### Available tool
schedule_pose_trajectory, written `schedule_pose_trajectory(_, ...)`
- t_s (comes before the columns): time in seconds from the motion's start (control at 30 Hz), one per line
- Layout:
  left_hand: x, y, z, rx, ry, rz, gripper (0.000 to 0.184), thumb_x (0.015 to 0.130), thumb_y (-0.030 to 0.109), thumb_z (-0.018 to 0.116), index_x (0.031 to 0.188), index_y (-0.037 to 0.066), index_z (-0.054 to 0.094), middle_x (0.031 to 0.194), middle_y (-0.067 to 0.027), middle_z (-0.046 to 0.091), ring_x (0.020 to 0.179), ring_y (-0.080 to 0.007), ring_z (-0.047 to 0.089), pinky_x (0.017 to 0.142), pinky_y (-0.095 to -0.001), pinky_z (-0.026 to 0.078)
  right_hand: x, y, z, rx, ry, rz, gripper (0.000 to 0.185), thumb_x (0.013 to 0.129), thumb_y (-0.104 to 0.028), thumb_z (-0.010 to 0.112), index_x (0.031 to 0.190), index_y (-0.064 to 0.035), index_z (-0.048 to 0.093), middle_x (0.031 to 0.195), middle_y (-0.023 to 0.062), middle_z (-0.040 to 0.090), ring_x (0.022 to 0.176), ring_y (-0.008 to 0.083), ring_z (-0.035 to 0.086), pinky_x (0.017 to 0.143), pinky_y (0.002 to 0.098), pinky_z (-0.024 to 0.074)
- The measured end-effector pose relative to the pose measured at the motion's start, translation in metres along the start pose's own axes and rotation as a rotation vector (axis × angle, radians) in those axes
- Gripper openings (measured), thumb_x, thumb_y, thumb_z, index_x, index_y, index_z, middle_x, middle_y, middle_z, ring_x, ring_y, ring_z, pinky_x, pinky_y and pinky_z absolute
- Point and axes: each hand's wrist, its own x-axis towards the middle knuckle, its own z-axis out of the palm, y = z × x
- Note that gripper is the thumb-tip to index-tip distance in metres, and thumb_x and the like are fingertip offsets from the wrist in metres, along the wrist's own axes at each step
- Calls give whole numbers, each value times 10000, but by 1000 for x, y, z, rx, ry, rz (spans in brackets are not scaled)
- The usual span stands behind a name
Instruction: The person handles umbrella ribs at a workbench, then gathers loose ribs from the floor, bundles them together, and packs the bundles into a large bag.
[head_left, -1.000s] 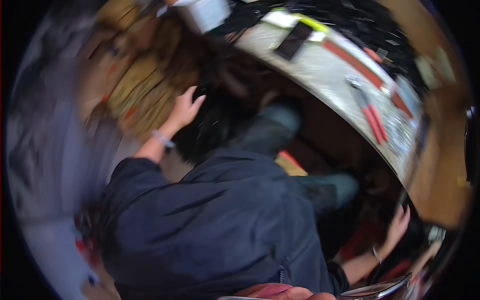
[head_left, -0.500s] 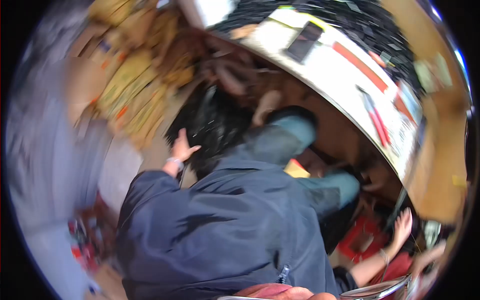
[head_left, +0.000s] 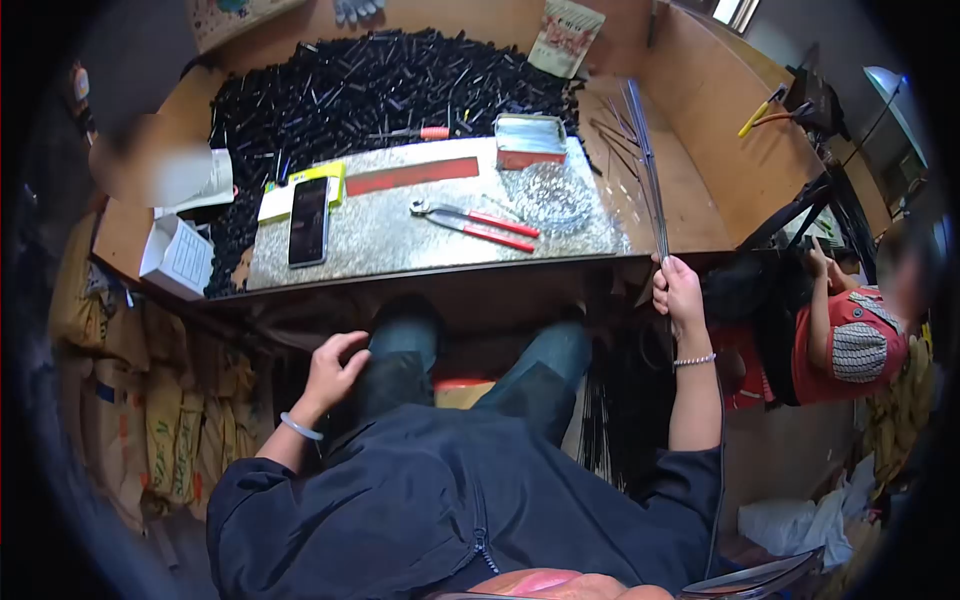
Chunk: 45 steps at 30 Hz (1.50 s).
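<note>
My right hand [head_left: 679,292] is closed around a bundle of long thin dark rods [head_left: 650,160] at the table's front edge; the rods point up and away over the tabletop. Above my left thigh, my left hand [head_left: 334,372] has its fingers apart and holds nothing. On the grey metal plate [head_left: 370,240] lie red-handled pliers [head_left: 475,222], a black phone [head_left: 309,222], a red strip [head_left: 412,175] and a rectangular tin [head_left: 531,140]. A clear crumpled plastic piece [head_left: 552,196] lies below the tin.
A large heap of short black pieces [head_left: 380,85] covers the table's back. A small white box [head_left: 177,257] stands at the front left. Sacks [head_left: 180,420] lie on the floor at left. A person in red [head_left: 850,340] sits at right; another person is partly visible at left.
The view has swung round to face the table squarely. My right hand, empty and open before, now grips the rods. My left hand is over my left thigh, still open.
</note>
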Motion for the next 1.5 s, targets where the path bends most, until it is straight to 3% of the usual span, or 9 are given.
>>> schedule_pose_trajectory(0.17, 53, 88, 12, -89, -180, 365, 383, 791, 137, 688, 1147, 41, 584, 1092, -133, 604, 977, -268, 605, 816, -324, 492, -38, -36, 24, 199, -130, -255, 220, 984, -176, 421, 1142, -41, 496, 705, -11, 448, 423, 30, 339, 361, 178, 292)
schedule_pose_trajectory(0.37, 138, 191, 10, -10, 124, 726, 1157, 636, 367, 821, 1429, -43, 85, 1456, -288, 168, 1363, -419, 181, 1096, -446, 214, -100, -72, 83, 207, -377, -359, 308, 969, -124, 442, 1254, -15, 410, 774, 27, 473, 448, 39, 369, 393, 183, 342)
schedule_pose_trajectory(0.53, 198, 220, -10, -26, 402, 666, 1334, 593, 462, 817, 1401, -82, -95, 1458, -334, -9, 1377, -455, 1, 1123, -464, 55, -138, -75, 124, 166, -754, -162, 470, 928, -29, 484, 1360, -33, 298, 880, 67, 516, 576, 83, 478, 500, 213, 429)
schedule_pose_trajectory(0.67, 192, 201, -39, -463, 302, 673, 1299, 670, 248, 824, 1399, 44, -232, 1408, -238, 293, 1181, -318, 491, 921, -383, 458, -142, -75, 148, 119, -925, -4, 542, 925, -78, 512, 1402, -72, 254, 862, 82, 504, 533, 88, 436, 465, 218, 380)
schedule_pose_trajectory(0.8, 174, 184, -50, -637, 244, 545, 1165, 728, 1, 736, 1433, 129, -184, 1259, -203, 476, 1100, -236, 537, 932, -371, 465, -133, -80, 176, 116, -1001, 87, 487, 966, -135, 446, 1406, -65, 249, 769, 65, 489, 462, 67, 369, 414, 191, 310)
schedule_pose_trajectory(0.9, 168, 171, -61, -705, 209, 468, 1047, 807, -49, 612, 1410, 110, -229, 1173, -215, 547, 941, -219, 623, 842, -326, 518, -131, -78, 193, 131, -876, -84, 465, 970, -149, 446, 1392, -56, 274, 746, 66, 493, 447, 65, 377, 388, 183, 315)
schedule_pose_trajectory(0.93, 173, 163, -62, -742, 282, 452, 1076, 781, -5, 644, 1391, 40, -241, 987, -156, 646, 773, -155, 655, 767, -282, 522, -131, -81, 198, 131, -887, -80, 469, 967, -144, 452, 1392, -56, 274, 757, 75, 512, 439, 70, 399, 388, 185, 340)
schedule_pose_trajectory(1.13, 170, 145, -73, -628, 462, 489, 1004, 792, -18, 620, 1402, -4, -177, 955, -148, 672, 778, -157, 663, 746, -277, 532, -130, -74, 221, 77, -864, -141, 491, 952, -123, 476, 1388, -39, 266, 835, 117, 560, 444, 110, 478, 396, 203, 398)
schedule_pose_trajectory(1.5, 170, 124, -76, -866, 359, 367, 835, 827, -32, 585, 1413, -64, -8, 940, -158, 669, 823, -182, 671, 756, -282, 538, -132, -67, 236, 128, -757, -122, 423, 980, -120, 398, 1379, -58, 269, 865, 164, 568, 400, 108, 467, 357, 191, 377)
